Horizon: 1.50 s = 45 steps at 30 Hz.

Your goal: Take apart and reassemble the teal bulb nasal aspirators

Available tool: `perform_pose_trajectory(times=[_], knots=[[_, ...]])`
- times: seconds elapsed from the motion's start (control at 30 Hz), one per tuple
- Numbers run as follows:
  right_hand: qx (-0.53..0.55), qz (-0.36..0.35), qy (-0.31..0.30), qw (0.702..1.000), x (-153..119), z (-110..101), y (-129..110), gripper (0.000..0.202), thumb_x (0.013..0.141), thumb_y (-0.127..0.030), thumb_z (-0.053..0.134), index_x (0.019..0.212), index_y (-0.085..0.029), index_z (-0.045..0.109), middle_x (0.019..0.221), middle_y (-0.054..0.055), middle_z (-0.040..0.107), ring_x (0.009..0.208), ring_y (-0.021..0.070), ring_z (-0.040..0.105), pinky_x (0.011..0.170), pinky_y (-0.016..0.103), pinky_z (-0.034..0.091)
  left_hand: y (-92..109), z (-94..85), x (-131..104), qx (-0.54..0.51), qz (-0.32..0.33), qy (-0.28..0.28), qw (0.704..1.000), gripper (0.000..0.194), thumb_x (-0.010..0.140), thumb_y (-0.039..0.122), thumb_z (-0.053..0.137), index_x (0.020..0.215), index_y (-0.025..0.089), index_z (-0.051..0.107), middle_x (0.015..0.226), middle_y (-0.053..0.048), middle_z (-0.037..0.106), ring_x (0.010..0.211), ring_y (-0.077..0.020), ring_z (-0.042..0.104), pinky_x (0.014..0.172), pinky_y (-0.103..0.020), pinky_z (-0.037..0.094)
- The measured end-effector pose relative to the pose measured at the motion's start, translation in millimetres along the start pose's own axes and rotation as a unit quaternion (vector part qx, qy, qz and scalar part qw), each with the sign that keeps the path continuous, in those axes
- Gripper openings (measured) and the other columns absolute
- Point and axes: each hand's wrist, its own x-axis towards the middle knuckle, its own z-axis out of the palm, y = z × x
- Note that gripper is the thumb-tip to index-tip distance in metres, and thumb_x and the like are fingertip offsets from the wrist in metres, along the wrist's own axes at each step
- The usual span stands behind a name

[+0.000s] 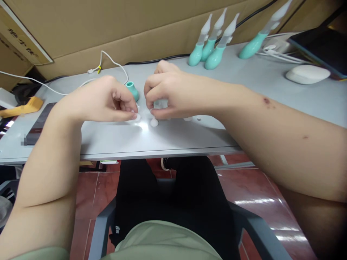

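Note:
My left hand (pixel 105 99) is closed in a pinch, thumb and fingertips on a small white round piece (pixel 137 117) just above the desk. Facing it, my right hand (pixel 165 90) pinches a small clear plastic piece (pixel 148 112), whose shape is partly hidden by the fingers. Between and below the fingertips, a white disc-like piece (pixel 154 122) lies on the desk. Just behind my left fingertips is an open teal rubber bulb (pixel 132 91). More small white pieces (pixel 187 118) show under my right wrist, partly covered.
Three teal nasal aspirators (pixel 215 57) with white tips stand at the back, and another aspirator (pixel 253 45) leans farther right. A white computer mouse (pixel 308 74) sits at right. White cable (pixel 114 64), yellow tool (pixel 34 104) and dark box (pixel 40 124) lie left. Cardboard (pixel 121 29) lines the back.

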Motion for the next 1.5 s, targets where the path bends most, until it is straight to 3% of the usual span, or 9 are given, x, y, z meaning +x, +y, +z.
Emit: perform_pose_trajectory(times=[0.17,0.3,0.47,0.57,0.67,0.87,1.07,1.37,1.5], knots=[[0.012,0.028,0.119,0.992,2,-11,-1,0.010,0.091,-0.029,0.066,0.083,-0.023,0.069,0.091,0.008,0.073,0.102,0.0293,0.055,0.101,0.047,0.045,7,5.4,0,-0.050,0.025,0.174,0.983,0.014,0.088,0.043,0.092,0.089,0.029,0.088,0.086,-0.001,0.083,0.076,-0.0190,0.071,0.074,-0.036,0.057],[0.102,0.092,0.207,0.968,2,-14,1,0.010,0.086,-0.032,0.072,0.083,-0.023,0.070,0.089,0.005,0.073,0.087,0.0231,0.061,0.088,0.041,0.050,-5,11.8,9,-0.099,0.063,0.353,0.928,0.038,0.077,0.062,0.101,0.090,0.029,0.088,0.079,0.000,0.080,0.073,-0.0171,0.067,0.072,-0.039,0.053],[0.184,0.103,0.263,0.941,1,-11,0,0.012,0.086,-0.031,0.079,0.085,-0.020,0.075,0.087,0.006,0.075,0.076,0.0197,0.064,0.074,0.037,0.050,-31,18.0,16,-0.112,0.058,0.342,0.931,0.057,0.086,0.075,0.092,0.109,0.024,0.084,0.095,0.002,0.083,0.099,-0.0203,0.072,0.094,-0.045,0.058],[0.172,0.108,0.246,0.948,2,-8,1,0.017,0.090,-0.037,0.082,0.091,-0.020,0.077,0.091,0.005,0.078,0.078,0.0182,0.064,0.075,0.035,0.051,-38,20.1,16,-0.127,0.070,0.311,0.939,0.056,0.089,0.073,0.091,0.116,0.024,0.084,0.104,-0.001,0.085,0.106,-0.0233,0.074,0.098,-0.048,0.058],[0.157,0.105,0.237,0.953,3,-7,1,0.022,0.094,-0.044,0.080,0.096,-0.022,0.078,0.097,0.005,0.081,0.083,0.0191,0.068,0.078,0.035,0.054,-39,22.6,18,-0.139,0.094,0.324,0.931,0.051,0.091,0.069,0.091,0.116,0.026,0.085,0.105,0.001,0.085,0.110,-0.0241,0.074,0.100,-0.049,0.056],[0.139,0.114,0.222,0.958,3,-9,-4,0.013,0.102,-0.034,0.070,0.098,-0.024,0.077,0.103,0.003,0.082,0.091,0.0210,0.073,0.085,0.037,0.057,-31,27.2,28,-0.157,0.126,0.374,0.905,0.043,0.087,0.067,0.096,0.098,0.026,0.087,0.090,0.004,0.084,0.084,-0.0157,0.072,0.084,-0.042,0.057],[0.145,0.110,0.239,0.954,2,-9,-3,0.017,0.099,-0.039,0.076,0.094,-0.022,0.080,0.099,0.005,0.082,0.089,0.0224,0.072,0.085,0.036,0.053,-30,26.4,23,-0.118,0.084,0.343,0.928,0.050,0.090,0.071,0.090,0.109,0.025,0.085,0.102,0.000,0.086,0.100,-0.0230,0.077,0.093,-0.045,0.058],[0.127,0.142,0.253,0.949,2,-10,-3,0.030,0.098,-0.055,0.076,0.098,-0.026,0.080,0.107,0.006,0.082,0.097,0.0259,0.073,0.091,0.038,0.057,-19,28.7,35,-0.194,0.127,0.411,0.882,0.041,0.069,0.063,0.107,0.084,0.029,0.088,0.079,0.007,0.084,0.070,-0.0152,0.077,0.071,-0.036,0.063],[0.136,0.151,0.278,0.939,4,-6,-5,0.030,0.096,-0.057,0.076,0.099,-0.027,0.081,0.104,0.006,0.082,0.094,0.0258,0.074,0.085,0.038,0.058,-20,29.8,34,-0.173,0.077,0.399,0.897,0.041,0.079,0.061,0.102,0.089,0.025,0.085,0.087,0.003,0.086,0.079,-0.0188,0.080,0.081,-0.041,0.066]])
